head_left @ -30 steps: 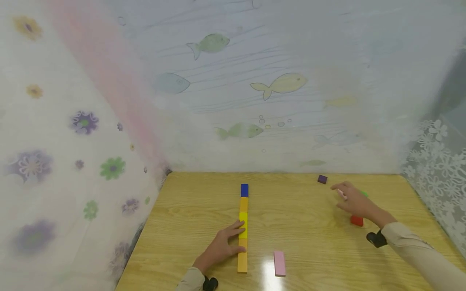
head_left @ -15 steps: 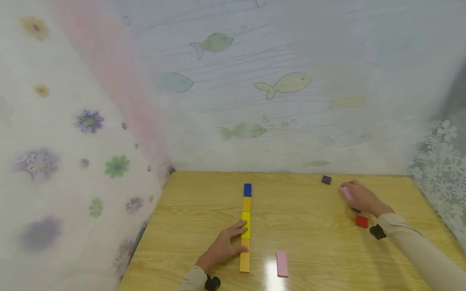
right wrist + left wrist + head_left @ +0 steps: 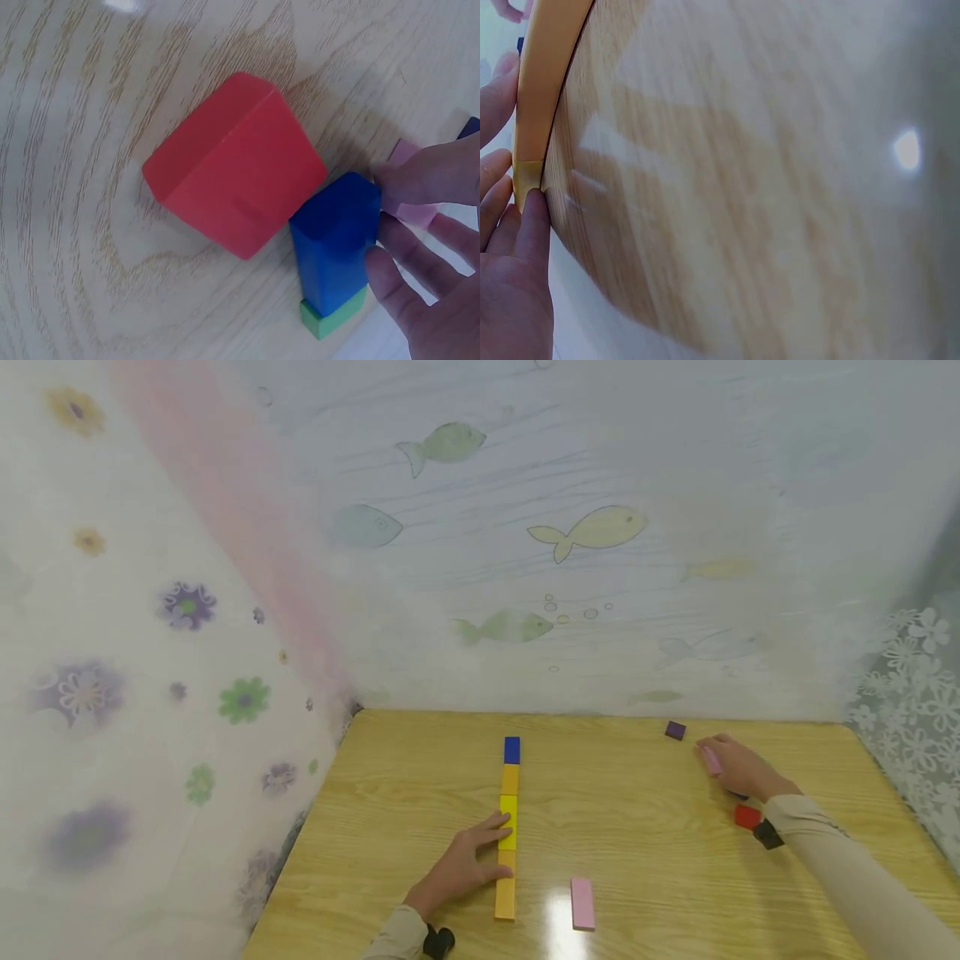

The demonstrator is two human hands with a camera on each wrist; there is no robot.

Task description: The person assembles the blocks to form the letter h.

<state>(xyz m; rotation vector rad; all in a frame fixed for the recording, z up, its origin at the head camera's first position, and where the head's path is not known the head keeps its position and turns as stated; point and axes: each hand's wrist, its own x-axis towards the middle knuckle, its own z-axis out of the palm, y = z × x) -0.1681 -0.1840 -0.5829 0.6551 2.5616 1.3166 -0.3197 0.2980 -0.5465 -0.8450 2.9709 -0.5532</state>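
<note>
A straight row of blocks runs away from me: blue point(image 3: 512, 750), orange point(image 3: 510, 779), yellow point(image 3: 508, 805) and orange again point(image 3: 505, 900). My left hand point(image 3: 456, 870) rests against it, fingertips on the yellow block and thumb at the nearer orange part; in the left wrist view its fingers touch the row's side. At the right, my right hand point(image 3: 744, 770) pinches a pink block point(image 3: 711, 762) between thumb and fingers. Just beside those fingers in the right wrist view are a blue block point(image 3: 334, 232), a green block point(image 3: 334, 315) and a red block point(image 3: 244, 169).
Another pink block point(image 3: 582, 904) lies right of the row, near the front. A dark purple block point(image 3: 676, 730) sits by the table's back edge. The wooden table point(image 3: 622, 810) meets a fish-painted wall point(image 3: 420, 660) behind and a flowered wall point(image 3: 135, 727) on the left.
My right hand has come down over the pink block and closed its fingers on it. The left hand stays on the row. The head view has shifted slightly.
</note>
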